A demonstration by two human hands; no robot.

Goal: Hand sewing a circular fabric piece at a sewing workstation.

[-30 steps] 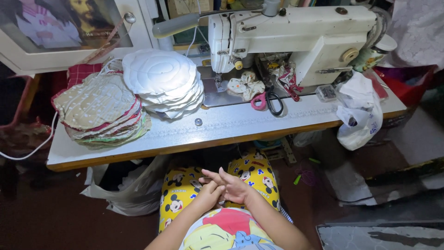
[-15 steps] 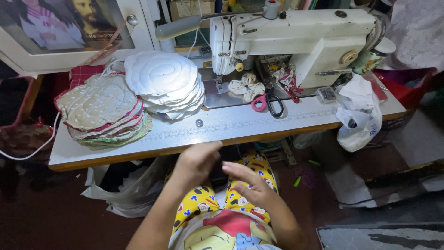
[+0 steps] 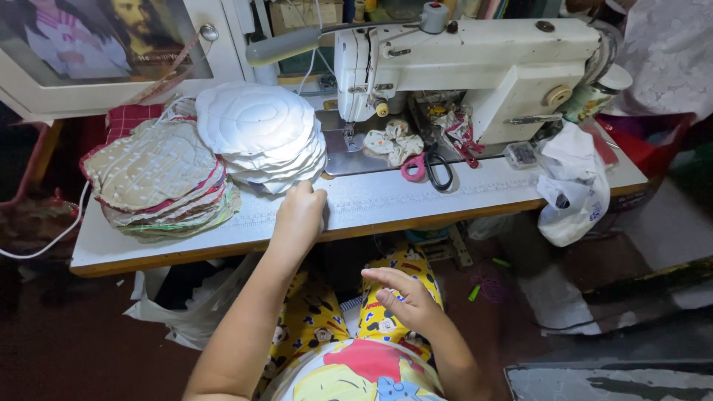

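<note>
My left hand [image 3: 298,215] reaches up to the sewing table [image 3: 386,202] and touches the lower edge of a stack of white quilted round pads [image 3: 260,134]. Whether its fingers grip a pad is hidden. My right hand [image 3: 405,297] hovers over my lap with fingers spread, holding nothing. A second stack of patterned quilted pads [image 3: 156,178] lies to the left of the white stack. Behind stands a cream sewing machine [image 3: 475,67].
Pink-handled scissors [image 3: 427,167] and fabric scraps [image 3: 394,141] lie under the machine arm. A white plastic bag [image 3: 575,193] hangs off the table's right end. A framed picture [image 3: 96,44] leans at the back left. Bags and scraps sit on the floor below.
My left hand rose from my lap to the table and now touches the white stack. My right hand lifted apart from it and stays above my lap.
</note>
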